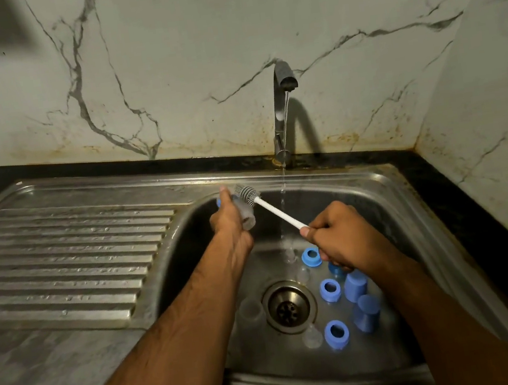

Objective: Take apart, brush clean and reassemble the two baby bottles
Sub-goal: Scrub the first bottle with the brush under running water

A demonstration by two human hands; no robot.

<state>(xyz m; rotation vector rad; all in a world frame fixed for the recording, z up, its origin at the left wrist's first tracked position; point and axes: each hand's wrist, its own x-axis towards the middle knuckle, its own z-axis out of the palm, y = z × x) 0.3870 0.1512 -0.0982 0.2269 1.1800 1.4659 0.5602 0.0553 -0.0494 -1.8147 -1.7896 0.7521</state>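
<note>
Setting: a stainless-steel sink basin [385,194] with a ribbed drainboard [60,250] to its left, set against a white marble-veined wall [195,54]; a thin stream runs from the curved chrome tap [282,108]. Item one: the left hand [229,224], curled round a clear plastic baby-bottle body [247,214], held raised over the basin's far left corner. The bottle's long axis runs away from the person, and which end is open cannot be told. Item two: the right hand [342,235], closed round the lower end of a white-handled bottle brush [276,212], whose grey bristle head [247,193] lies just beside the bottle's far end, outside it as far as can be judged. The brush handle slants up and left from the right hand toward the bottle, so the brush is judged to need lining up with the bottle's axis for scrubbing. Loose parts on the basin floor, right of the round metal drain [288,307]: three blue screw rings [329,287], two blue caps [355,287], and clear pieces [312,338], probably teats. Another clear piece [250,310], perhaps the second bottle, lies left of the drain. Reassembly is not yet begun.
</note>
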